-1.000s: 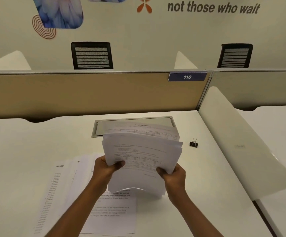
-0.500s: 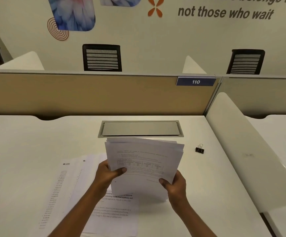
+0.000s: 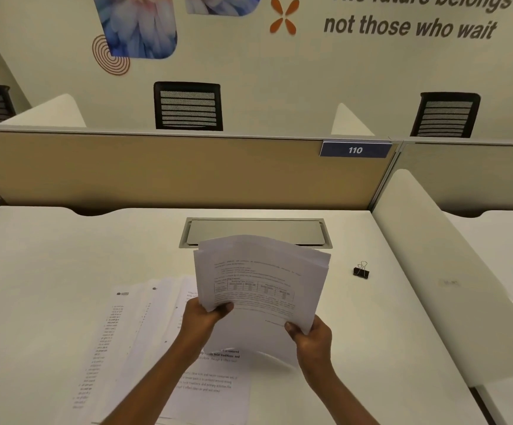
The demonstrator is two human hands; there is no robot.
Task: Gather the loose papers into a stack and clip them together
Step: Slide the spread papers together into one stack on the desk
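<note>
Blue "110" tag [image 3: 355, 149] beyond papers [image 3: 261, 289]

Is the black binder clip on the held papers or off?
Off: the black metal binder clip lies on the white desk, apart from the white paper stack.

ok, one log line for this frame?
phase: gathering | left hand, right hand: grip paper stack | loose sheets: on desk | binder clip: on desk, untouched

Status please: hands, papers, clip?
Left hand, right hand grip stack. Loose sheets lie on desk. Clip apart at right, untouched.
</note>
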